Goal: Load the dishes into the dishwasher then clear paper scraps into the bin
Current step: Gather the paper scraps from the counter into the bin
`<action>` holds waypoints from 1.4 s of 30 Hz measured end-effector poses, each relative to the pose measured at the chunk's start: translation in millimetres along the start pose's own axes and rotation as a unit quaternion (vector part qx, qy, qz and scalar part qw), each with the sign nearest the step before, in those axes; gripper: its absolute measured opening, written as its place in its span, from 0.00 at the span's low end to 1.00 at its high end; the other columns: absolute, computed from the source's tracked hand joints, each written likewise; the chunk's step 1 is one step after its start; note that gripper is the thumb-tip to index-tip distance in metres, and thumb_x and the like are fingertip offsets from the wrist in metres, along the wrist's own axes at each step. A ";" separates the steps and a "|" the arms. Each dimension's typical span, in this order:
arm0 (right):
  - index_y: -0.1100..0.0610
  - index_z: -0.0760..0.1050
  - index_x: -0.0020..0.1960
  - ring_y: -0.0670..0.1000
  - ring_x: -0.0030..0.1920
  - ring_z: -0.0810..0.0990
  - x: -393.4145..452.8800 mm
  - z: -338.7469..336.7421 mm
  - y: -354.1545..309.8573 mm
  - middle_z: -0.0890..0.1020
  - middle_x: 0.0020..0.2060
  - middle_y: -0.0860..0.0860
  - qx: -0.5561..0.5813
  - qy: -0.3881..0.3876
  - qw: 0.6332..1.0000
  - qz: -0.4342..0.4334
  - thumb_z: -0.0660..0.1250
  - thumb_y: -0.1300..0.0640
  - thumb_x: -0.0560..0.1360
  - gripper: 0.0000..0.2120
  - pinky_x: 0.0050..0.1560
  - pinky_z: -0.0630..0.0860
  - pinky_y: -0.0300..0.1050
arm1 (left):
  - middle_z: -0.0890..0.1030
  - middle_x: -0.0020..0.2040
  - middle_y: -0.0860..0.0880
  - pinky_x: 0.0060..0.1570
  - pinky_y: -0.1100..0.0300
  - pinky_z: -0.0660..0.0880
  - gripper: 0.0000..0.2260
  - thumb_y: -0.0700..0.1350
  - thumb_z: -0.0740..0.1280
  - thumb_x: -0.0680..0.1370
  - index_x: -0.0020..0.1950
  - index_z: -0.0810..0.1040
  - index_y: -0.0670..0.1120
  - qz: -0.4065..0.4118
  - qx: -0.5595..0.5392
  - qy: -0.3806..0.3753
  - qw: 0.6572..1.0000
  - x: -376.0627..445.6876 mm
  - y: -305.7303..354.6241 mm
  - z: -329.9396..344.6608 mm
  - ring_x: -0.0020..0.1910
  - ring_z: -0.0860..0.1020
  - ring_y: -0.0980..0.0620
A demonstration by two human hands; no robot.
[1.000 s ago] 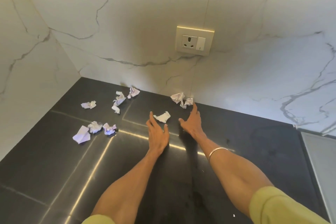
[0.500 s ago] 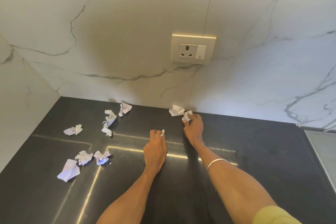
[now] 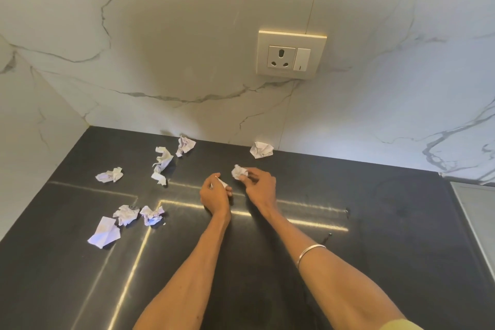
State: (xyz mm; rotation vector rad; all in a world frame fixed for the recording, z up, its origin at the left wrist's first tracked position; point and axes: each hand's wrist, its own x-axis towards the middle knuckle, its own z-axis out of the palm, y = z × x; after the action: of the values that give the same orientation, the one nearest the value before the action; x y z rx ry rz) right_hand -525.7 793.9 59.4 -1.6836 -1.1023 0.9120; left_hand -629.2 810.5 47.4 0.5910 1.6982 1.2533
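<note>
Several crumpled white paper scraps lie on a black counter [image 3: 375, 236]. My left hand [image 3: 214, 197] is closed around a small paper scrap [image 3: 222, 183] that pokes out between the fingers. My right hand [image 3: 261, 186] pinches a crumpled paper ball [image 3: 238, 171] at its fingertips, just above the counter. One scrap [image 3: 261, 149] rests at the wall behind my right hand. Others lie to the left: a scrap by the wall [image 3: 185, 144], a long twisted scrap [image 3: 162, 161], a scrap further left [image 3: 109, 175], and a cluster of three [image 3: 126, 218] at the near left.
A marble wall [image 3: 187, 48] rises behind the counter and along the left side. A beige socket plate [image 3: 291, 55] with a switch is set in the wall above the scraps. A pale surface [image 3: 479, 211] borders the counter at the right edge.
Both hands reached out open to the scraps, closed on one each, and have drawn back toward me. The right hand's scrap has left the wall, where one scrap stays.
</note>
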 end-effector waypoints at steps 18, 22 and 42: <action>0.50 0.85 0.51 0.39 0.41 0.82 23.6 -18.9 -34.4 0.86 0.44 0.46 -0.142 -0.231 0.962 -0.037 0.76 0.54 0.70 0.10 0.47 0.75 0.30 | 0.77 0.32 0.46 0.26 0.63 0.76 0.12 0.49 0.63 0.82 0.43 0.74 0.42 -0.224 -0.224 -0.195 0.928 9.3 18.0 3.2 0.25 0.76 0.54; 0.48 0.81 0.59 0.48 0.54 0.79 48.0 -32.1 -29.7 0.82 0.55 0.49 -0.199 -0.004 0.978 -0.064 0.68 0.55 0.78 0.11 0.54 0.78 0.45 | 0.78 0.44 0.44 0.23 0.68 0.66 0.05 0.40 0.64 0.81 0.52 0.77 0.39 -0.270 -0.296 -0.235 0.885 11.9 17.7 -6.2 0.23 0.65 0.58; 0.53 0.84 0.45 0.43 0.39 0.80 -21.0 36.6 -78.9 0.85 0.38 0.47 -0.147 -0.148 0.973 -0.100 0.69 0.54 0.75 0.05 0.40 0.72 0.34 | 0.78 0.42 0.43 0.39 0.53 0.80 0.15 0.50 0.56 0.85 0.48 0.75 0.42 -0.300 -0.391 -0.116 0.862 3.2 37.8 -62.2 0.40 0.77 0.48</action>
State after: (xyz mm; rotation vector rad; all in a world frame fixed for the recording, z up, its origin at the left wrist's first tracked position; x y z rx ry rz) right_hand -587.4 800.3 123.9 -1.6636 -1.6465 0.9232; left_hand -690.2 797.0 85.0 -0.2648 0.9157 1.1986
